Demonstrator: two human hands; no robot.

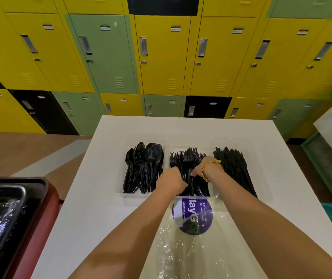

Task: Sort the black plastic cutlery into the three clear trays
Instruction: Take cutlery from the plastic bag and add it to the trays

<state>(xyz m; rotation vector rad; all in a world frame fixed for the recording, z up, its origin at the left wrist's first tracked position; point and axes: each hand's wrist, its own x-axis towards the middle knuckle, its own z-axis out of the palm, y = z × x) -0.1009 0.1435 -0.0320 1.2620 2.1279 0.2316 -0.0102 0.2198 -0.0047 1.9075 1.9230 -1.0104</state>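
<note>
Both hands reach into the middle tray: the left hand [171,178] curls its fingers down among the forks [189,170], apparently gripping a bunch, and the right hand [199,170], a gold bracelet [211,171] at its wrist, pinches the handles from the other side. Spoons [143,168] fill the left tray, knives [234,168] the right, all on the white table [92,198]. The tines interlock, so a lift could drag extras out or scatter them into neighbouring trays. The loose plastic bag [181,248] could slide underarm. Beneath it a purple sticker [198,216] reads partly "Clean as you"; the rest is unreadable.
</note>
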